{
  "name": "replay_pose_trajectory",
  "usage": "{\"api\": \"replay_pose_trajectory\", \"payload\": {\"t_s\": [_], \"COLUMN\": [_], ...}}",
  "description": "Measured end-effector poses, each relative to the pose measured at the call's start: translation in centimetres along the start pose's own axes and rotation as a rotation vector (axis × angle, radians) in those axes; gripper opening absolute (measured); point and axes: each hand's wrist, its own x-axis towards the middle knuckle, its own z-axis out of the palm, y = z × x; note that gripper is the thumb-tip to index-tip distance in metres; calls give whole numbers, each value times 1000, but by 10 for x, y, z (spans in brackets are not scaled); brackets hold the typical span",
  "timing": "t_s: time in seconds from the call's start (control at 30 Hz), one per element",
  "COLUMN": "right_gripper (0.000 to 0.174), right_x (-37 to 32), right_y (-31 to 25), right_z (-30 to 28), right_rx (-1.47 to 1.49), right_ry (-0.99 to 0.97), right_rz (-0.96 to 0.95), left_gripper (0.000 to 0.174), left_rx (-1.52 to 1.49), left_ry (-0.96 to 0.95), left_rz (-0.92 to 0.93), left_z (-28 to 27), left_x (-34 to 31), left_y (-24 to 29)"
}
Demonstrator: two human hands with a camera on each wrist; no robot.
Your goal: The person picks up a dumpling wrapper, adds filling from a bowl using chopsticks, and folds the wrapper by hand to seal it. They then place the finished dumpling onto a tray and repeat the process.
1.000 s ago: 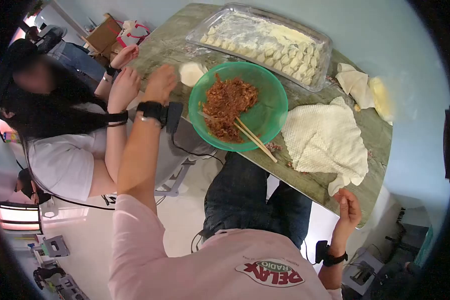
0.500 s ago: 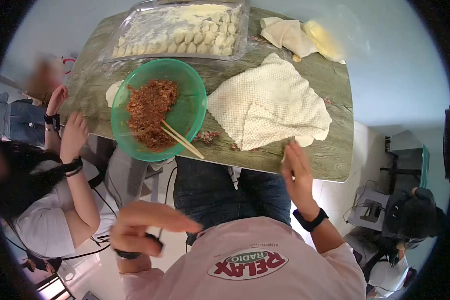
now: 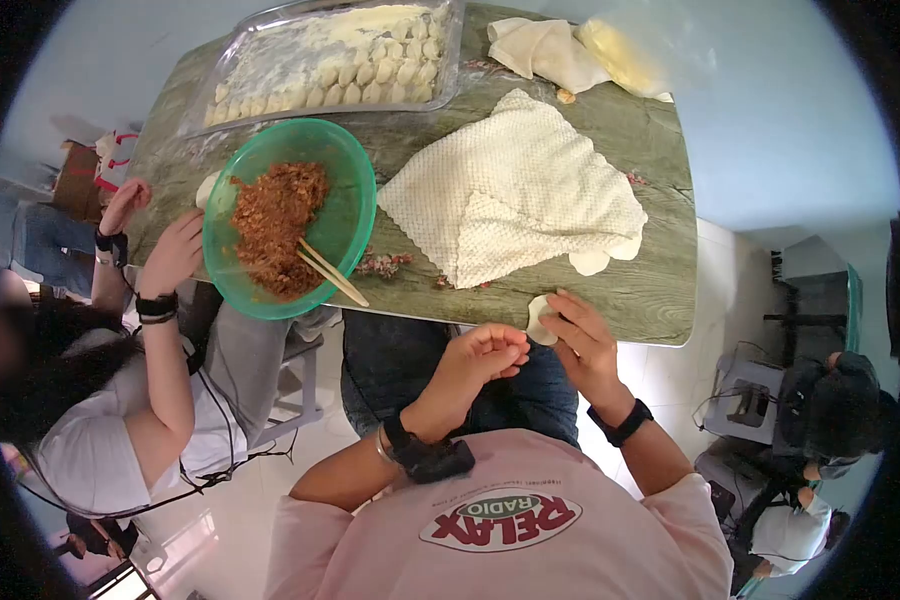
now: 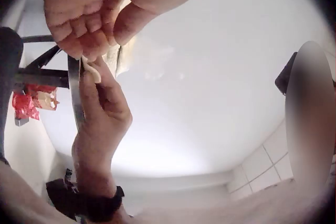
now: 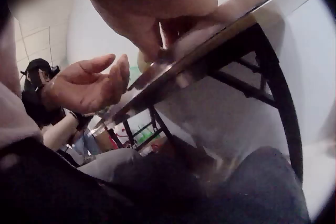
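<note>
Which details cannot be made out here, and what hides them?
Head view: number of dough wrappers, partly covered by the waffle-weave cloth.
Head view: tips of the chopsticks, hidden in the minced filling.
Head view: metal tray, far rim partly cut off by picture edge.
Head view: held wrapper, partly behind the right hand.

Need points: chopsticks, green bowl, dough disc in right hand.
Chopsticks [image 3: 337, 277]: head view, about mid-length on the sticks.
Green bowl [image 3: 349, 200]: head view, bare inner wall.
Dough disc [image 3: 539, 319]: head view, exposed face beside the fingers.
</note>
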Motion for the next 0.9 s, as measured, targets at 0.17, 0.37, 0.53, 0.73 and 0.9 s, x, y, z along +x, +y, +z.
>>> {"api": "replay_pose_trajectory", "payload": {"t_s": [0.17, 0.37, 0.53, 0.73, 0.9], "right_gripper": [12, 8, 11, 16, 16], "right_x": [10, 25, 41, 51, 61], "right_y": [-17, -38, -43, -40, -43], "right_z": [-9, -12, -14, -16, -11], "right_rx": [445, 897, 990, 1058, 977], "right_ry": [61, -28, -106, -211, -226], "right_rz": [392, 574, 658, 739, 650], "left_gripper": [27, 41, 31, 23, 20], "left_rx": [136, 7, 24, -117, -216], "left_ry": [6, -3, 10, 164, 57], "left_rz": [270, 404, 311, 288, 289], "left_z": [3, 25, 13, 0, 1], "left_x": [7, 10, 9, 7, 0], "left_y": [1, 6, 6, 3, 14]}}
